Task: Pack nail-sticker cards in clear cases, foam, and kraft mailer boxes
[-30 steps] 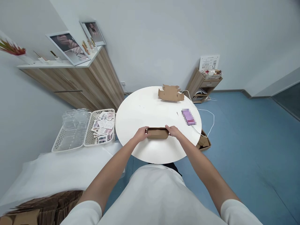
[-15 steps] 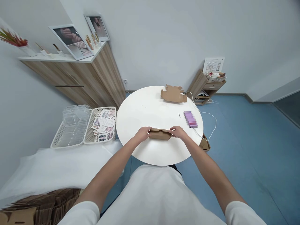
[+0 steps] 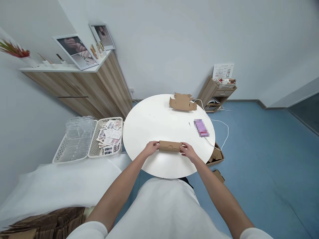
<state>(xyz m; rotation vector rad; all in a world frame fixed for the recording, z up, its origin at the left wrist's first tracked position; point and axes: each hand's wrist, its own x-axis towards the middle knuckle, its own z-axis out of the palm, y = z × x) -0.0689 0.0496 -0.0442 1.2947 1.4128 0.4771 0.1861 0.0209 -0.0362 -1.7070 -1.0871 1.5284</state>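
Note:
A long, narrow brown cardboard box [image 3: 169, 146] sits near the front of the round white table [image 3: 147, 126], its lid down. My left hand [image 3: 152, 148] grips the box's left end, fingers at the corner. At the opposite end, my right hand [image 3: 188, 151] holds the box between thumb and fingers. Farther back on the table lies an unfolded cardboard box blank [image 3: 183, 102], apart from both hands. To the right is a purple, pixelated phone-shaped thing [image 3: 201, 127], with a small dark object [image 3: 189, 124] beside it.
Left of the table, one white basket [image 3: 91, 149] holds printed cards and another [image 3: 57, 156] clear plastic cases. Stacked flat cardboard [image 3: 59, 219] lies lower left. A white cable [image 3: 227, 132] hangs off the table's right side, above a carton [image 3: 219, 158] on the floor.
The box's lid has gone from partly raised to closed down, with both hands still at its ends. The view has shifted slightly, showing more cardboard on the floor at right.

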